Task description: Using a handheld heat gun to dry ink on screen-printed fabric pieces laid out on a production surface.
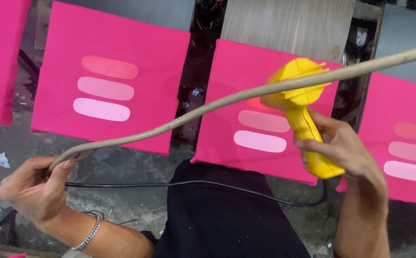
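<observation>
Right hand point(344, 148), fingers wrapped round yellow heat gun point(303, 110), aims at middle pink panel point(246, 95); top stripe glowing. Left hand point(33, 184) pinches grey hose point(208, 109). Neighbouring panels untouched now.

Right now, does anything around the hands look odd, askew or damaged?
Nothing looks damaged. One thing stands out: a thick grey hose, held by the left hand, sags across the middle pink cloth panel in front of the yellow heat gun in the right hand. The gun's black cord trails loosely below.
</observation>
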